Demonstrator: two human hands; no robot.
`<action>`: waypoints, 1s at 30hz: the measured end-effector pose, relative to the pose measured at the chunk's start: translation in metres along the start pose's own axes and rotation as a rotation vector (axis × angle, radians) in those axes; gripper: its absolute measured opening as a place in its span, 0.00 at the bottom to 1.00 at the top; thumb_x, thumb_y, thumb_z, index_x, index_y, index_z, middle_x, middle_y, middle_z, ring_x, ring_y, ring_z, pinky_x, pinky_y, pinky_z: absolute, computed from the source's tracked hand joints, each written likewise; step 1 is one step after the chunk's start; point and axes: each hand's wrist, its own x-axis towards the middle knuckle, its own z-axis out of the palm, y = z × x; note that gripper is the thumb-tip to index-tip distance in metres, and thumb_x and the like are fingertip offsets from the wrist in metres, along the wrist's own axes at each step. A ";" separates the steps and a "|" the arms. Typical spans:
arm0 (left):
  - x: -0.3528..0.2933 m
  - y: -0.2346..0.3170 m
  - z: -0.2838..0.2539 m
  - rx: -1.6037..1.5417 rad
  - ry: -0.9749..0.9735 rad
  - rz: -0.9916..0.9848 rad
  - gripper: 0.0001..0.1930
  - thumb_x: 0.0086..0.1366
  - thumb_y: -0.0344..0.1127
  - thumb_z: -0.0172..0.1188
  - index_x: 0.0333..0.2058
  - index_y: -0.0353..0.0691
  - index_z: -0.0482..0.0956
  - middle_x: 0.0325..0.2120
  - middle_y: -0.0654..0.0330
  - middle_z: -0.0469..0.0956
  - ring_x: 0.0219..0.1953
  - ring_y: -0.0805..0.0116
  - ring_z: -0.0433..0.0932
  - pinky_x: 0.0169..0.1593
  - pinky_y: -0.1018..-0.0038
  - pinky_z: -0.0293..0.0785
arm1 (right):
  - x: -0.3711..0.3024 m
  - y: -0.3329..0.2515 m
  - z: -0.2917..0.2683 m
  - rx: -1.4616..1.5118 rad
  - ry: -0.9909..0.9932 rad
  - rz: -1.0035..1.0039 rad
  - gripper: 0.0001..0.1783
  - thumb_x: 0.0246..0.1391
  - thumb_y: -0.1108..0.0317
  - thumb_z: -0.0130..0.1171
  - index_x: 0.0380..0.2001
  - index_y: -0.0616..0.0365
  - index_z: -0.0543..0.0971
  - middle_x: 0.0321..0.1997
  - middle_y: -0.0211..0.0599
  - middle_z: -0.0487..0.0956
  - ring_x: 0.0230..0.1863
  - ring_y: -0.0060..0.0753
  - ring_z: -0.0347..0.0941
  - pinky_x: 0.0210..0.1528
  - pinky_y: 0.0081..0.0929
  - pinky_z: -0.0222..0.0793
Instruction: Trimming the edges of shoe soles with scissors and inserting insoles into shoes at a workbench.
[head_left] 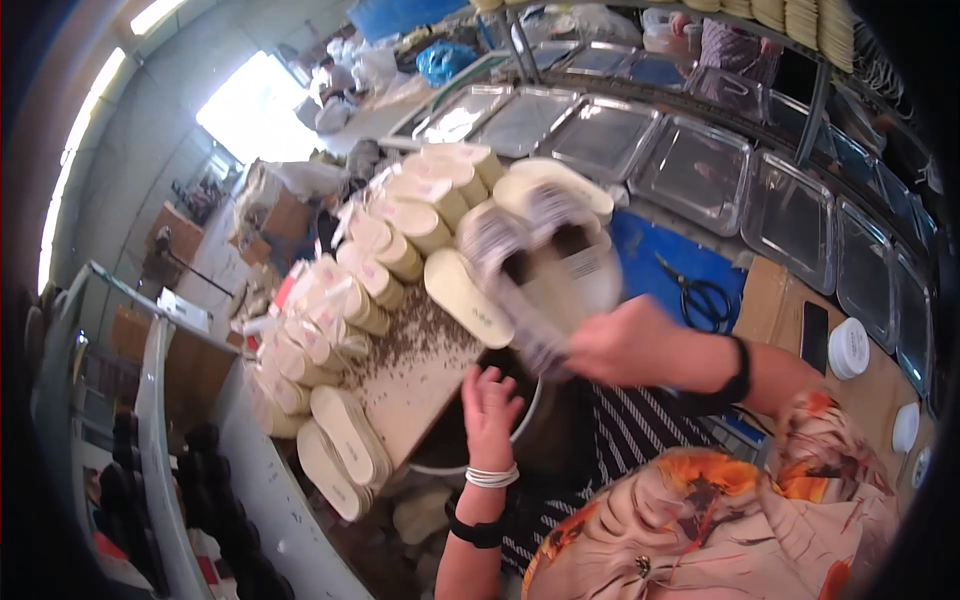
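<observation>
My right hand (625,340) is closed on the near end of a pair of pale shoes (575,280) with lavender-grey uppers. The shoes are tilted over the work table and smeared by motion. Lower and to the left, my left hand (490,405) is raised with fingers apart and nothing in it. It is close to the table edge, above a bin (530,415) with a pale rim. A loose cream insole (465,300) lies beside the shoes. Stacked cream insoles (395,225) stand in rows along the table's far and left sides.
Black-handled scissors (705,300) lie on a blue sheet (650,245) at right. Cardboard (775,310) there carries a dark phone (814,337) and a white round tub (848,348). Clear trays (690,170) line the conveyor behind. Dark crumbs (425,335) litter the table (410,400).
</observation>
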 end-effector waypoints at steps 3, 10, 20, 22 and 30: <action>-0.009 -0.014 -0.048 -0.056 0.309 0.245 0.24 0.63 0.44 0.48 0.52 0.34 0.57 0.46 0.53 0.65 0.46 0.65 0.68 0.46 0.70 0.67 | 0.036 -0.074 0.074 0.120 -0.160 -0.338 0.09 0.39 0.63 0.53 0.11 0.53 0.72 0.18 0.33 0.74 0.21 0.34 0.74 0.16 0.30 0.68; 0.015 -0.097 -0.180 0.643 0.640 0.249 0.28 0.60 0.39 0.52 0.55 0.31 0.55 0.48 0.48 0.62 0.51 0.57 0.62 0.53 0.67 0.59 | 0.052 -0.109 0.157 0.579 -0.616 -0.223 0.11 0.44 0.64 0.55 0.31 0.59 0.74 0.30 0.43 0.77 0.33 0.45 0.75 0.34 0.35 0.71; 0.003 -0.027 -0.141 1.148 0.315 -0.051 0.27 0.57 0.55 0.52 0.36 0.29 0.71 0.24 0.44 0.76 0.31 0.50 0.77 0.32 0.63 0.73 | -0.103 0.153 0.097 -0.400 -0.405 1.022 0.27 0.46 0.61 0.54 0.49 0.61 0.65 0.39 0.53 0.74 0.42 0.52 0.70 0.42 0.42 0.66; 0.018 -0.005 -0.118 1.232 0.269 -0.176 0.34 0.53 0.60 0.53 0.36 0.26 0.68 0.25 0.39 0.75 0.32 0.43 0.75 0.36 0.58 0.72 | -0.163 0.196 0.104 -0.479 -0.525 1.071 0.26 0.47 0.63 0.55 0.49 0.60 0.64 0.39 0.55 0.73 0.40 0.54 0.71 0.39 0.44 0.66; 0.068 -0.046 -0.118 1.435 0.381 -0.180 0.14 0.56 0.41 0.52 0.25 0.34 0.77 0.24 0.45 0.77 0.29 0.49 0.78 0.33 0.60 0.74 | -0.188 0.218 0.120 -0.465 -0.213 1.015 0.31 0.49 0.70 0.53 0.56 0.57 0.56 0.45 0.51 0.69 0.44 0.55 0.67 0.45 0.42 0.63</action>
